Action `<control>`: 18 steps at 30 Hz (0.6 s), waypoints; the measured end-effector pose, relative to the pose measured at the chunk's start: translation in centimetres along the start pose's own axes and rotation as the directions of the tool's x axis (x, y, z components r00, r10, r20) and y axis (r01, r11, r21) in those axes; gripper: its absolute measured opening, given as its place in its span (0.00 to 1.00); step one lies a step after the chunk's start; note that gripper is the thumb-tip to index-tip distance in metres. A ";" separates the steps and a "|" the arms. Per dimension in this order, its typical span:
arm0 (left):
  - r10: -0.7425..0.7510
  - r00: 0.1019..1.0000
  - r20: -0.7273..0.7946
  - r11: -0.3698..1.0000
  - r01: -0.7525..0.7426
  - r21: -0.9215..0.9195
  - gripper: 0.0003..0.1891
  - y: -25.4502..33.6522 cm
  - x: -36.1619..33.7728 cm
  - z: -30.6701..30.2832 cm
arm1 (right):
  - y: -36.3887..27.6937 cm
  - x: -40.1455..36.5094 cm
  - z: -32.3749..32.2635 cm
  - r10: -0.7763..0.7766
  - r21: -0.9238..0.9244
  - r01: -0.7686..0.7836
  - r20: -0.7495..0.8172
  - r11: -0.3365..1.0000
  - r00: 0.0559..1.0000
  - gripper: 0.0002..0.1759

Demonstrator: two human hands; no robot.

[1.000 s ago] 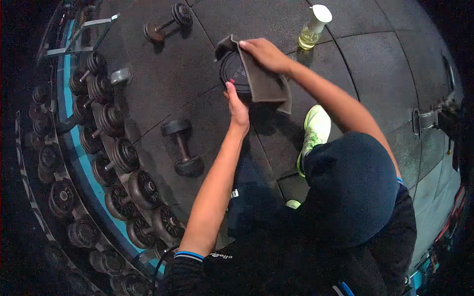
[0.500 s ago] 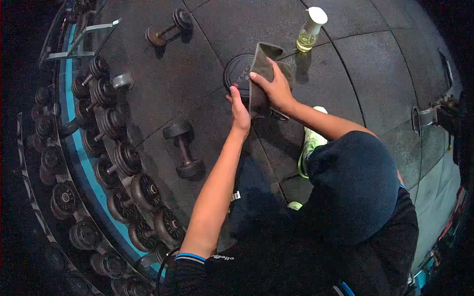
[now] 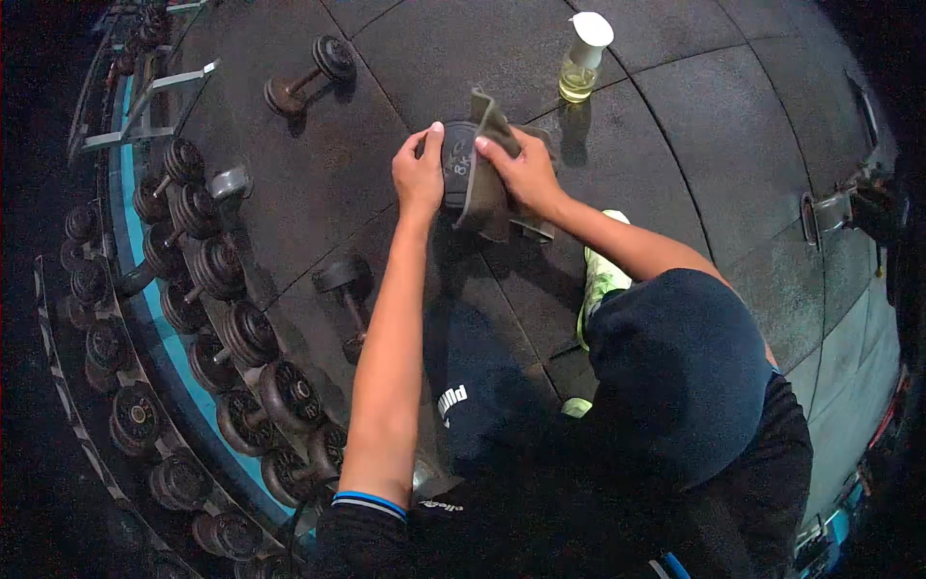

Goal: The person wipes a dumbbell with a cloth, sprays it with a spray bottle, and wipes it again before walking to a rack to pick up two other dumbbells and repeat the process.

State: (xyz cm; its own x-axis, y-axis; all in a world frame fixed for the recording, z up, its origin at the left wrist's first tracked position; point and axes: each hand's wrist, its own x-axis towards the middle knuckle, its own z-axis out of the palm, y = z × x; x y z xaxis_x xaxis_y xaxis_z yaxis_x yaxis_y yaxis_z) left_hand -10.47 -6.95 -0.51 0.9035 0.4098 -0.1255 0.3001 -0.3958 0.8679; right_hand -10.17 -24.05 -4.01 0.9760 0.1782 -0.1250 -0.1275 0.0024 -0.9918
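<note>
A black dumbbell (image 3: 457, 166) with pale "8K" lettering on its end face is between my hands. Along its left edge, my left hand (image 3: 419, 179) grips it, thumb up and fingers curled. My right hand (image 3: 526, 172) pinches a folded olive-grey cloth (image 3: 485, 198), thumb on the near side, with the cloth's edge against the right part of the dumbbell's face. The cloth hides the rest of the dumbbell.
Beyond my hands stands a spray bottle (image 3: 580, 69) with a white top and yellow liquid. Single dumbbells lie on the rubber floor at upper left (image 3: 309, 77) and beside my left forearm (image 3: 344, 289). A loaded dumbbell rack (image 3: 174, 333) runs along the left.
My left hand has moved up and left onto the dumbbell's left edge. My right hand and the cloth have shifted slightly left, and more of the dumbbell's lettering shows.
</note>
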 end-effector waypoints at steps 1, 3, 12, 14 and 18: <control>-0.016 0.999 -0.046 1.000 0.015 -0.009 0.25 -0.1 0.0 0.2 | 0.0 0.6 -0.2 0.036 0.014 -0.037 0.020 0.999 0.999 0.24; -0.045 0.997 -0.055 0.997 0.041 -0.062 0.25 -0.1 0.0 0.3 | 0.2 1.0 0.2 0.055 0.086 -0.055 0.011 0.995 0.998 0.19; -0.045 0.986 -0.159 0.995 0.031 -0.092 0.24 -0.9 0.7 0.1 | -2.6 -3.3 -0.9 0.439 0.370 -0.551 0.348 0.748 0.829 0.25; -0.045 0.985 -0.168 0.997 0.033 -0.076 0.25 -0.7 0.7 0.1 | -3.6 -3.3 -1.5 0.469 0.375 -0.635 0.445 0.676 0.763 0.24; -0.088 0.983 -0.160 0.995 0.079 -0.058 0.26 -0.5 0.4 0.2 | -1.0 -3.0 -0.6 0.348 0.581 -0.719 0.631 0.380 0.694 0.22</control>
State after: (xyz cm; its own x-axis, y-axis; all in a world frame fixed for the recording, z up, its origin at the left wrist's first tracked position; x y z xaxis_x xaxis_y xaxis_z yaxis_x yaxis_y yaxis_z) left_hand -10.14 -6.77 -1.06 0.8129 0.5694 -0.1223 0.3523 -0.3135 0.8818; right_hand -12.88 -25.17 -2.63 0.5213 0.7452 -0.4158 -0.8532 0.4447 -0.2726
